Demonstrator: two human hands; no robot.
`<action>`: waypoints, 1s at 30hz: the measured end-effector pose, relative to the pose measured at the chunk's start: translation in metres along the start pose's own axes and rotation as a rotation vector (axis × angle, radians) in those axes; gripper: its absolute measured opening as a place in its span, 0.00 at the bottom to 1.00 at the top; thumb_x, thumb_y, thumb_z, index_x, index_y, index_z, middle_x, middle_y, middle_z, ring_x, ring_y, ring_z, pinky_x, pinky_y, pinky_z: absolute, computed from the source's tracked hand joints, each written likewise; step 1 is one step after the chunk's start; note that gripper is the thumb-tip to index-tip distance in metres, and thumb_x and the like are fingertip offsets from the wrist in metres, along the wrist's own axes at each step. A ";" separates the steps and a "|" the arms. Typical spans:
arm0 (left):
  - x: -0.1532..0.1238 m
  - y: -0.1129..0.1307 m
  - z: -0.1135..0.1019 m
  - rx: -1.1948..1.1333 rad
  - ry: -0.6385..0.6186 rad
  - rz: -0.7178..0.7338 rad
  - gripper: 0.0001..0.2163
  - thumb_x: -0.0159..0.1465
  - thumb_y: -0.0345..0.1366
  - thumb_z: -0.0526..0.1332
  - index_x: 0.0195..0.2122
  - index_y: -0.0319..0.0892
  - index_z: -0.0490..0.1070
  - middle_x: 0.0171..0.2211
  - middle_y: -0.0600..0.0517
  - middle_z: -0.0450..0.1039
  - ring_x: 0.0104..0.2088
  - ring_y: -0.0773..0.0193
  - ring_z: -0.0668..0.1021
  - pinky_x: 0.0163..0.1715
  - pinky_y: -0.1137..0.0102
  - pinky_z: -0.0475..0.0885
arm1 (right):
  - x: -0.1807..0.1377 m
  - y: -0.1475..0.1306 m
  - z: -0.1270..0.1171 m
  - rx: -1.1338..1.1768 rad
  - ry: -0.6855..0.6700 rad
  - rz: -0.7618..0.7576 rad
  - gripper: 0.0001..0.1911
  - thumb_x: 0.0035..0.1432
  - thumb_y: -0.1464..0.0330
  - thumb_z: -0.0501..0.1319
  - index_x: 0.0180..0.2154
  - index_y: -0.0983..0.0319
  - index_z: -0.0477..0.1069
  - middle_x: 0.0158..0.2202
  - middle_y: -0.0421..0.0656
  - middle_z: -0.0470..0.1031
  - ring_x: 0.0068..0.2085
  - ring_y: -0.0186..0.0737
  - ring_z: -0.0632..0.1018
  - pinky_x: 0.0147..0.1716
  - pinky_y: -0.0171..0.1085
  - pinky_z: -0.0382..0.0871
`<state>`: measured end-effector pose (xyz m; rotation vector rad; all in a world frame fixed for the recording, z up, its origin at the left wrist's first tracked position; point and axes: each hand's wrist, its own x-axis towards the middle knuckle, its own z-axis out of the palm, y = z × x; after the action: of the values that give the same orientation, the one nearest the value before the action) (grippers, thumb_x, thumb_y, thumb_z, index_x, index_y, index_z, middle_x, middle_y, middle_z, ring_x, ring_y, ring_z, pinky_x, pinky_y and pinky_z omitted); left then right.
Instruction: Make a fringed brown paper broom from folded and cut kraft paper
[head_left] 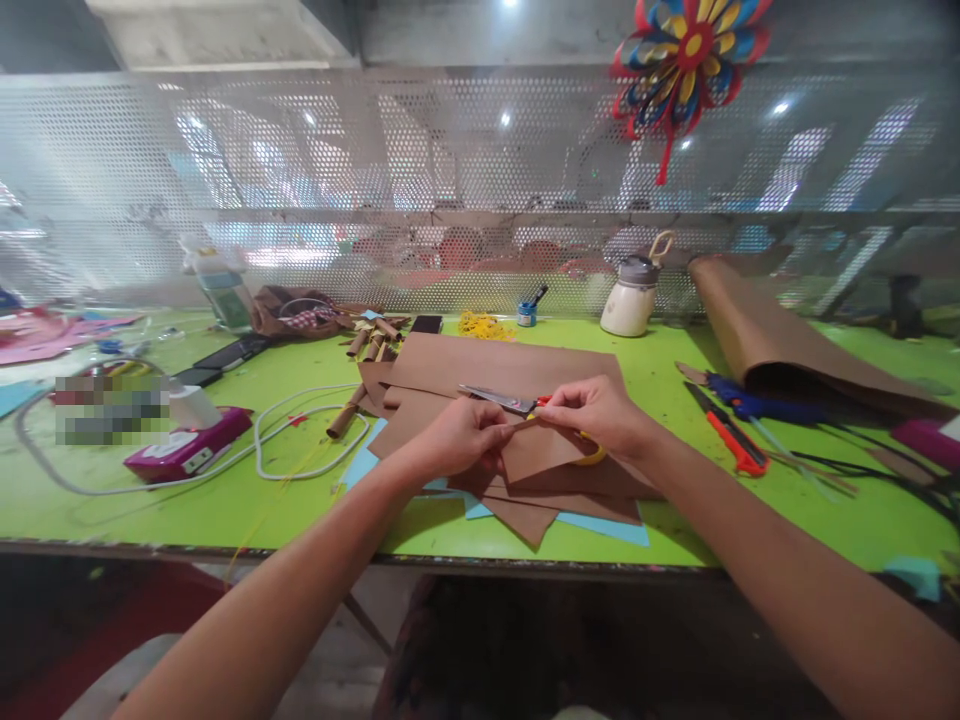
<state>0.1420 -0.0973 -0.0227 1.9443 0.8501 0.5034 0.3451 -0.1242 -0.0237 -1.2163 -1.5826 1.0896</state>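
Note:
My left hand is closed, its thumb and fingers pinching the left part of a small piece of brown kraft paper. My right hand pinches the same piece near its upper edge. Just behind the fingertips lies a pair of scissors, blades pointing left. Its red and yellow handles are partly hidden by my right hand and the paper. Underneath are stacked brown paper sheets, with light blue paper sticking out below them.
Rolled brown paper tubes and a white cable lie left, near a purple power strip. At right are a red utility knife, a blue glue gun and a large curled brown sheet. A cream bottle stands behind.

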 end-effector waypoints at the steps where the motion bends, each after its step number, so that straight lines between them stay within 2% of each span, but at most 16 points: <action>1: 0.000 0.000 0.000 -0.016 -0.008 -0.001 0.14 0.59 0.44 0.55 0.25 0.38 0.65 0.19 0.51 0.72 0.20 0.68 0.74 0.20 0.76 0.66 | 0.000 0.000 -0.001 0.007 -0.002 0.005 0.17 0.44 0.57 0.65 0.21 0.65 0.69 0.11 0.34 0.60 0.13 0.25 0.58 0.10 0.28 0.47; 9: -0.003 0.004 -0.002 -0.154 -0.089 -0.033 0.14 0.59 0.45 0.56 0.27 0.38 0.64 0.18 0.52 0.71 0.21 0.67 0.75 0.21 0.75 0.67 | 0.003 -0.001 -0.010 0.038 0.032 -0.009 0.17 0.40 0.58 0.68 0.19 0.66 0.70 0.13 0.36 0.63 0.13 0.26 0.61 0.10 0.29 0.55; 11: -0.002 0.004 -0.003 -0.161 -0.078 -0.030 0.13 0.59 0.44 0.57 0.27 0.38 0.64 0.18 0.52 0.71 0.20 0.68 0.74 0.21 0.76 0.66 | 0.003 -0.002 -0.013 0.059 0.046 -0.017 0.17 0.41 0.58 0.67 0.20 0.66 0.70 0.13 0.36 0.63 0.13 0.26 0.62 0.11 0.28 0.55; 14: -0.001 0.001 -0.005 -0.215 -0.053 -0.009 0.13 0.59 0.44 0.57 0.28 0.37 0.66 0.18 0.52 0.71 0.19 0.70 0.72 0.21 0.76 0.65 | 0.003 -0.004 -0.018 0.201 0.061 -0.067 0.15 0.46 0.59 0.65 0.23 0.65 0.71 0.17 0.38 0.68 0.17 0.27 0.67 0.15 0.28 0.60; 17: -0.001 -0.001 -0.006 -0.351 -0.098 0.016 0.14 0.59 0.45 0.58 0.32 0.36 0.67 0.20 0.51 0.72 0.21 0.70 0.72 0.24 0.76 0.66 | 0.000 -0.005 -0.020 0.309 -0.039 -0.127 0.12 0.48 0.62 0.65 0.34 0.62 0.73 0.26 0.40 0.73 0.25 0.30 0.73 0.25 0.30 0.68; 19: -0.003 0.001 -0.004 -0.453 -0.158 0.027 0.13 0.58 0.43 0.59 0.34 0.37 0.67 0.21 0.52 0.71 0.21 0.71 0.72 0.25 0.76 0.66 | -0.003 -0.006 -0.019 0.308 -0.209 -0.147 0.18 0.47 0.65 0.66 0.42 0.60 0.72 0.33 0.42 0.75 0.32 0.35 0.76 0.32 0.33 0.70; 20: -0.005 0.003 -0.003 -0.504 -0.186 0.026 0.12 0.58 0.42 0.60 0.34 0.37 0.67 0.22 0.53 0.71 0.21 0.72 0.72 0.25 0.76 0.66 | -0.005 -0.007 -0.017 0.293 -0.300 -0.157 0.20 0.46 0.65 0.66 0.44 0.59 0.71 0.36 0.43 0.75 0.35 0.37 0.76 0.35 0.35 0.70; 22: -0.008 0.008 0.001 -0.582 -0.251 0.011 0.11 0.58 0.41 0.61 0.34 0.38 0.66 0.23 0.54 0.70 0.21 0.73 0.71 0.24 0.77 0.65 | -0.008 -0.008 -0.015 0.231 -0.419 -0.207 0.18 0.47 0.65 0.66 0.43 0.60 0.73 0.39 0.45 0.75 0.38 0.39 0.76 0.37 0.36 0.69; 24: -0.012 0.012 0.005 -0.612 -0.331 0.001 0.10 0.58 0.40 0.60 0.34 0.38 0.66 0.24 0.53 0.70 0.22 0.72 0.72 0.24 0.77 0.65 | -0.011 -0.010 -0.012 0.158 -0.439 -0.274 0.13 0.49 0.64 0.65 0.37 0.63 0.75 0.36 0.45 0.75 0.38 0.39 0.75 0.37 0.36 0.68; 27: -0.013 0.013 0.009 -0.563 -0.448 -0.012 0.12 0.58 0.41 0.60 0.35 0.36 0.69 0.27 0.48 0.73 0.25 0.68 0.74 0.27 0.74 0.67 | -0.012 -0.012 -0.010 0.115 -0.397 -0.312 0.11 0.50 0.63 0.64 0.33 0.65 0.76 0.32 0.45 0.74 0.36 0.39 0.74 0.37 0.37 0.67; 29: -0.010 0.009 0.009 -0.509 -0.444 -0.031 0.12 0.57 0.41 0.60 0.34 0.35 0.71 0.29 0.46 0.74 0.26 0.68 0.74 0.29 0.73 0.68 | -0.011 -0.013 -0.009 0.117 -0.359 -0.299 0.12 0.52 0.63 0.62 0.36 0.64 0.75 0.34 0.44 0.74 0.37 0.39 0.73 0.38 0.37 0.66; 30: -0.008 0.007 0.008 -0.491 -0.385 -0.044 0.12 0.57 0.40 0.61 0.34 0.35 0.72 0.29 0.46 0.74 0.26 0.68 0.74 0.28 0.74 0.68 | -0.011 -0.014 -0.008 0.110 -0.342 -0.292 0.12 0.53 0.63 0.61 0.37 0.64 0.74 0.35 0.44 0.74 0.37 0.39 0.73 0.38 0.37 0.66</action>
<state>0.1442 -0.1104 -0.0209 1.4963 0.4654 0.2640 0.3516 -0.1360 -0.0095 -0.7233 -1.8601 1.2165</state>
